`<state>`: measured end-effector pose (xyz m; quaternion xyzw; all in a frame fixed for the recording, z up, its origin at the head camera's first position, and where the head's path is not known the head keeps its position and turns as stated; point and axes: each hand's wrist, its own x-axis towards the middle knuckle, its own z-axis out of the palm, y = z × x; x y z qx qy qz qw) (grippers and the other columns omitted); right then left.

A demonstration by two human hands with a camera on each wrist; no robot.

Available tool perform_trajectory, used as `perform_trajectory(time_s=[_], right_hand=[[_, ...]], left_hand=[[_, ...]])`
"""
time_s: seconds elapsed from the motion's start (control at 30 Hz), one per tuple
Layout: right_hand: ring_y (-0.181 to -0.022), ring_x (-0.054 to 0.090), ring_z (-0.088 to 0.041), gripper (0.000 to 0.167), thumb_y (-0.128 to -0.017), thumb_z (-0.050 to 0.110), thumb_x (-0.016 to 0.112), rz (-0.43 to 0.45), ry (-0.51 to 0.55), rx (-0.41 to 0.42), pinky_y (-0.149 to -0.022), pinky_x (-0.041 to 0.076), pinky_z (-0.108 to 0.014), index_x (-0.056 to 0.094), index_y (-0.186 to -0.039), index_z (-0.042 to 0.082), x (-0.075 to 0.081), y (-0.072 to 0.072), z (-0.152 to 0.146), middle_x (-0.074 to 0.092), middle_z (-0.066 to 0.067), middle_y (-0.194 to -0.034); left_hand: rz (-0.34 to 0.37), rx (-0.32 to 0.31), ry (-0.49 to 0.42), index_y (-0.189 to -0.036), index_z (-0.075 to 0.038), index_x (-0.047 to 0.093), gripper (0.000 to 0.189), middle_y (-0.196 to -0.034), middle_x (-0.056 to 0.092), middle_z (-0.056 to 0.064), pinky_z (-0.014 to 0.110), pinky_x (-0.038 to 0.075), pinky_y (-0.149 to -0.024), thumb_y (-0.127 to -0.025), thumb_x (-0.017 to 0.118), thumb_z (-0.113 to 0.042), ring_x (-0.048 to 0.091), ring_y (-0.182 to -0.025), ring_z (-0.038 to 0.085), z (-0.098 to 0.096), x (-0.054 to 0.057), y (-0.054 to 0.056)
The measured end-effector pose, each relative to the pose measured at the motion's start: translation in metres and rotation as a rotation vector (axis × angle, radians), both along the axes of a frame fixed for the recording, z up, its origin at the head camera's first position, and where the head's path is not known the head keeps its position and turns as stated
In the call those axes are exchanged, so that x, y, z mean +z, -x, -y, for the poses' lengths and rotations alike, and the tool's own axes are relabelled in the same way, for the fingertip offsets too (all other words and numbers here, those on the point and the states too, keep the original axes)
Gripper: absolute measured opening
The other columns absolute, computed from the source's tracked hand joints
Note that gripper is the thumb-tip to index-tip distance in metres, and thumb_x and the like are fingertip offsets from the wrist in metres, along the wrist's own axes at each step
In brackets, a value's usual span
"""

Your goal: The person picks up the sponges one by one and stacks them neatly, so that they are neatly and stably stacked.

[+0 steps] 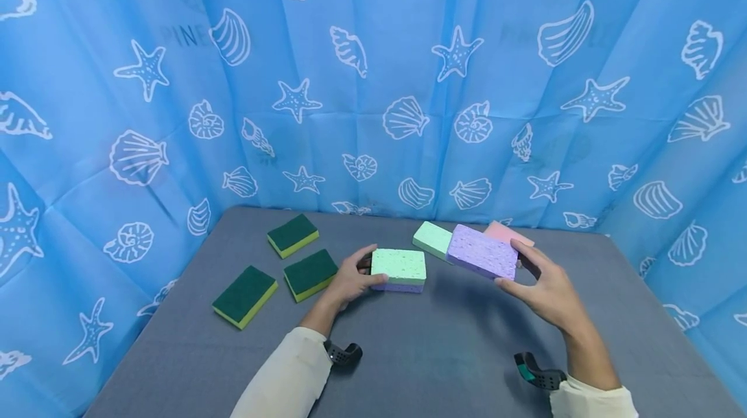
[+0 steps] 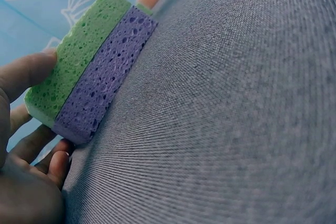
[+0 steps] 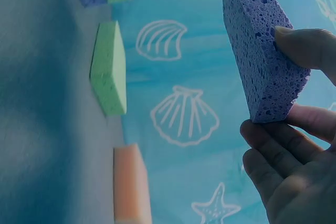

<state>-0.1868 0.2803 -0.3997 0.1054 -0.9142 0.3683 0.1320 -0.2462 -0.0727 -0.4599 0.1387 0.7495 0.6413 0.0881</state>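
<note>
In the head view, my left hand [image 1: 351, 277] grips a light green sponge [image 1: 399, 264], which lies flat on a purple sponge [image 1: 398, 288] resting on the table. The left wrist view shows the thumb against the green sponge [image 2: 79, 59] and the other fingers around its far end, above and beside the purple sponge [image 2: 105, 77]. My right hand [image 1: 541, 285] pinches a second purple sponge [image 1: 482, 251] by its right end, lifted off the table. Behind it lie another green sponge [image 1: 432, 241] and a pink sponge [image 1: 506, 232], partly hidden.
Three green-and-yellow scouring sponges lie on the left of the grey table [image 1: 420, 366]: one at the back [image 1: 293, 235], one in the middle [image 1: 310, 273] and one nearer [image 1: 245, 296]. A blue shell-print curtain [image 1: 373, 81] encloses the table's back and sides.
</note>
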Motion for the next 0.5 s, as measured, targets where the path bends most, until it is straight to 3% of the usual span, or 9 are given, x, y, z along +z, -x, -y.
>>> perform_trajectory(time_s=[0.13,0.37,0.5], right_hand=[[-0.118,0.047,-0.044,0.081,-0.08,0.022,0.081,-0.036,0.004,0.031,-0.092,0.04,-0.056,0.04,-0.144,-0.006,0.002,0.005,0.009,0.041,-0.027,-0.138],[-0.119,0.045,-0.04,0.078,-0.078,0.011,0.082,-0.062,0.048,0.117,-0.095,0.039,-0.055,0.041,-0.141,-0.01,0.005,0.018,0.025,0.043,-0.025,-0.138],[-0.123,0.043,-0.042,0.079,-0.079,0.012,0.081,-0.039,0.065,0.153,-0.098,0.036,-0.056,0.039,-0.142,-0.01,0.004,0.027,0.035,0.042,-0.026,-0.139]], left_hand=[[0.001,-0.003,0.005,-0.147,-0.003,0.038,0.072,-0.132,0.046,0.024,0.039,0.049,-0.079,-0.086,0.074,-0.01,0.049,-0.114,0.037,-0.001,-0.003,0.002],[0.01,0.012,0.002,-0.15,-0.006,0.035,0.077,-0.136,0.044,0.021,0.041,0.049,-0.08,-0.085,0.076,-0.015,0.047,-0.117,0.036,-0.001,-0.032,0.02],[0.001,0.034,0.013,-0.149,-0.009,0.037,0.078,-0.135,0.045,0.018,0.04,0.049,-0.08,-0.083,0.078,-0.019,0.048,-0.116,0.033,-0.001,-0.037,0.024]])
